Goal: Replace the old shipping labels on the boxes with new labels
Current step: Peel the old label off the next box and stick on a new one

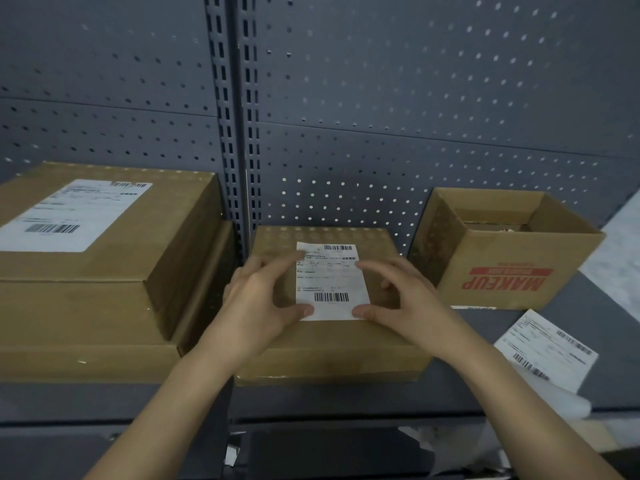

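Note:
A closed brown box [332,344] sits on the grey shelf in the middle. A white shipping label [329,282] with barcodes lies flat on its top. My left hand [263,299] rests at the label's left edge, thumb pressing the lower left corner and a finger on the upper left corner. My right hand [401,299] mirrors it at the right edge, thumb on the lower right corner and a finger near the upper right. Both hands' fingers are spread and fairly straight.
Two stacked brown boxes [104,289] stand at the left, the upper one bearing a large label [69,213]. An open carton [502,251] printed MAKEUP stands at the right. A loose label sheet [547,348] lies on the shelf [519,393] in front of it. A pegboard wall [381,98] rises behind.

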The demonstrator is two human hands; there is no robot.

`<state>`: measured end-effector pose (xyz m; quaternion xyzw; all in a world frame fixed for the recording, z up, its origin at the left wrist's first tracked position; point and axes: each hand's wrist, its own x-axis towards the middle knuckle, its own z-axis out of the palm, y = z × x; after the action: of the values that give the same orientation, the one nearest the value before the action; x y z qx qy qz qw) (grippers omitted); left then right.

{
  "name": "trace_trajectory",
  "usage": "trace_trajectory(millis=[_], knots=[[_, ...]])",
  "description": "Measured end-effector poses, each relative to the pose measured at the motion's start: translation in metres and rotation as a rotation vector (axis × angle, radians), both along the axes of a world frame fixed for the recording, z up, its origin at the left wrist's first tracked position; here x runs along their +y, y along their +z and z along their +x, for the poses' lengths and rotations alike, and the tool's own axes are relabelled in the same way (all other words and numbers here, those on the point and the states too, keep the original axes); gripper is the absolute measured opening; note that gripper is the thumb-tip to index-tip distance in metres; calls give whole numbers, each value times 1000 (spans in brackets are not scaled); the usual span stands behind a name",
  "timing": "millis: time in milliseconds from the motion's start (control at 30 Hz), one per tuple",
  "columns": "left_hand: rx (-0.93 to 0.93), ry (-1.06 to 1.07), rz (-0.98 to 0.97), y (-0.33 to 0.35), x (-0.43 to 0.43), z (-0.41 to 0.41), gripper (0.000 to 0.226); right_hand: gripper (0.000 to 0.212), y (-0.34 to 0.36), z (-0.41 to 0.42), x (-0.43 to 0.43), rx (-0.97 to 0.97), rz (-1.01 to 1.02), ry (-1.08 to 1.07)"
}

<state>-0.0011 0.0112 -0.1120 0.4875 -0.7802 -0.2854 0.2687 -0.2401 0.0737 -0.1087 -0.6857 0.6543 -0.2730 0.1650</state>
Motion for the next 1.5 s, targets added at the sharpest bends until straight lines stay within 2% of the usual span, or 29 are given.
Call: trace_trajectory(millis=[133, 267, 433, 567, 700, 867, 1300, 1500], knots=[[-146, -77, -104, -1, -1, 1, 38, 63, 3, -4, -3, -43, 50, 5], [-176, -131, -142, -4, -3, 6, 35, 46, 3, -9, -5, -47, 66, 63], [-240, -180, -323, -5, -4, 5, 32, 15, -2, -9, -3, 3, -10, 191], [-182, -247, -284, -4, -17, -3, 26, 9, -1, -7, -8, 49, -5, 228], [-206, -230, -232, 0, -34, -13, 29, 9, 5, -2, -24, 116, 36, 241], [-316, -200, -192, 7, -54, -31, 44, 6, 12, 3, -58, 144, 57, 222], [-560, -179, -165, -1, -86, -45, 55, 8, 1, -4, -122, 103, -79, 19], [-623, -188, -113, -3, -84, -46, 59, 8, -4, -2, -121, 214, -107, 47]])
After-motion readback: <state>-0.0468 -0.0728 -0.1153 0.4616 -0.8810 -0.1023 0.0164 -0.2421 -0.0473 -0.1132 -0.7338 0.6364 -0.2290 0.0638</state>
